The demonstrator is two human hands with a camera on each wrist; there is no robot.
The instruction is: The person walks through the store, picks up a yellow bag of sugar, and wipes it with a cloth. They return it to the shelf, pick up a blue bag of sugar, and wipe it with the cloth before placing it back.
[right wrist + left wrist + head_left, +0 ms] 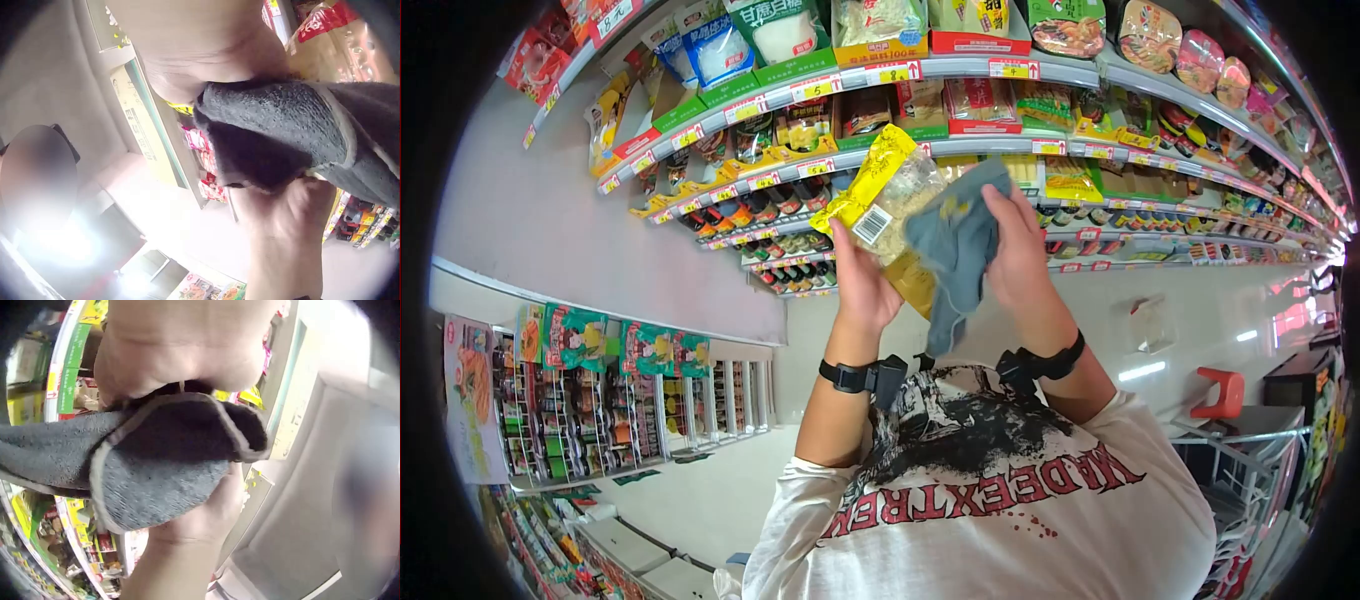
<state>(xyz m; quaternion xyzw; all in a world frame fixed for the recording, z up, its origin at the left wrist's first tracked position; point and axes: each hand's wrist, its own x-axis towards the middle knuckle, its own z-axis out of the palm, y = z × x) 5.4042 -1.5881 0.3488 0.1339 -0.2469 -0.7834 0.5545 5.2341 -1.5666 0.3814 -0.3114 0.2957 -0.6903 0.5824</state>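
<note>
In the head view, my left hand (pixel 865 285) holds the lower left edge of a yellow and clear package (pixel 872 222) with a barcode, its fingers mostly hidden behind it. My right hand (pixel 1018 250) grips a grey-blue cloth (pixel 958 240) against the package's right side, and part of the cloth hangs down. The left wrist view has the folded cloth (pixel 165 487) with pale edging between my left hand (pixel 181 353) and the other hand (pixel 215 503). From the right wrist, the cloth (pixel 275 119) lies between my right hand (pixel 212 53) and my left (pixel 290 206); fingertips are hidden.
Curved store shelves (pixel 850 80) with packets, jars and price tags stretch across the front. Green packets (pixel 575 338) hang by a rack at the left. A red stool (pixel 1220 393) stands at the right, near a metal cart (pixel 1250 450).
</note>
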